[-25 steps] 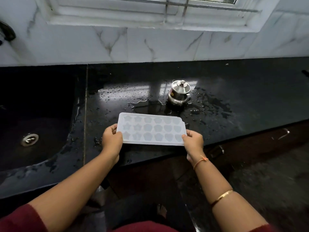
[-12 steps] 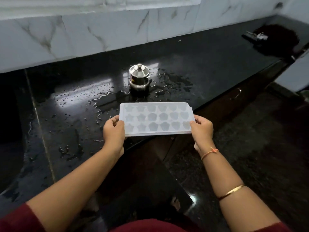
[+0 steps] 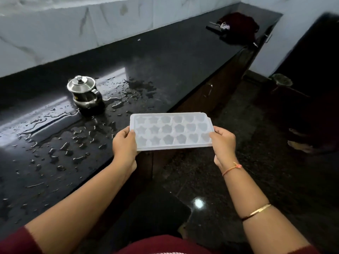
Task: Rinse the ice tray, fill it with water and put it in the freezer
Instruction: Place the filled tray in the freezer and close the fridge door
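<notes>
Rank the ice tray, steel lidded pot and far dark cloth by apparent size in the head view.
1. ice tray, nearest the camera.
2-3. steel lidded pot and dark cloth look about alike; the cloth lies farther off, so no ranking.

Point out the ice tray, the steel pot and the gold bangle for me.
ice tray [image 3: 171,132], head view: centre of its moulded top face.
steel pot [image 3: 82,97], head view: its wall just under the lid.
gold bangle [image 3: 259,210], head view: the band's middle, on the right forearm.
</notes>
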The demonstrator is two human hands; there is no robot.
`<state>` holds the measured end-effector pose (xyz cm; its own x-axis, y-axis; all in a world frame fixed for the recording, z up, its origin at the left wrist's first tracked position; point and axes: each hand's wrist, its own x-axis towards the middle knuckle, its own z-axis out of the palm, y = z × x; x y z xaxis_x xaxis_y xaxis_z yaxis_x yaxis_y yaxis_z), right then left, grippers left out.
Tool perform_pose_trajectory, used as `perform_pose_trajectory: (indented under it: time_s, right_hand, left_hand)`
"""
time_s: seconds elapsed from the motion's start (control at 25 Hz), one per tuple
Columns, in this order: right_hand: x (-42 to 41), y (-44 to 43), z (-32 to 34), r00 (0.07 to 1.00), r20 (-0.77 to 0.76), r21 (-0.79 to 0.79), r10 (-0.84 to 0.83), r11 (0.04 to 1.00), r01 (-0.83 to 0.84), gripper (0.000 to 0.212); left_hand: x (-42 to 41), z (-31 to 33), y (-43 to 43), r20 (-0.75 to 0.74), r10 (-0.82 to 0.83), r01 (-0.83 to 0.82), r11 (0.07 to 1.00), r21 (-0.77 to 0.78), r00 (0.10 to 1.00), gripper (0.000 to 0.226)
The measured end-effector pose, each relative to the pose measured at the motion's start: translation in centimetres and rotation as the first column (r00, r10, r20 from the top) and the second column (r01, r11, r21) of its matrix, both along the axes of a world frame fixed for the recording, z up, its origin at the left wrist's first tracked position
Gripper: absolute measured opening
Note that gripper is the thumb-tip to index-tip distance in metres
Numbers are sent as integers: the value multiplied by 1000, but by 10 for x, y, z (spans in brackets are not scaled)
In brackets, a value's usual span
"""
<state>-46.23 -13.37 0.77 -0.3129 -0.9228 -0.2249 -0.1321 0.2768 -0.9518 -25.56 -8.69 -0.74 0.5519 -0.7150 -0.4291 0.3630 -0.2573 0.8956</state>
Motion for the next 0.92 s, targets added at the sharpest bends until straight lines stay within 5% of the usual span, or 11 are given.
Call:
perform_pose_trajectory:
  time_s: [0.36, 0.92]
  right_hand:
    - [-115, -32, -17, 952, 33, 1, -306, 952, 306, 20]
    - [-252, -7, -49, 781, 92, 123, -618, 785, 607, 17]
  left_hand:
    - [-109, -10, -61, -2, -214, 214, 975, 53, 977, 27]
    - [-249, -21, -94, 23, -559, 549, 821, 156, 829, 30]
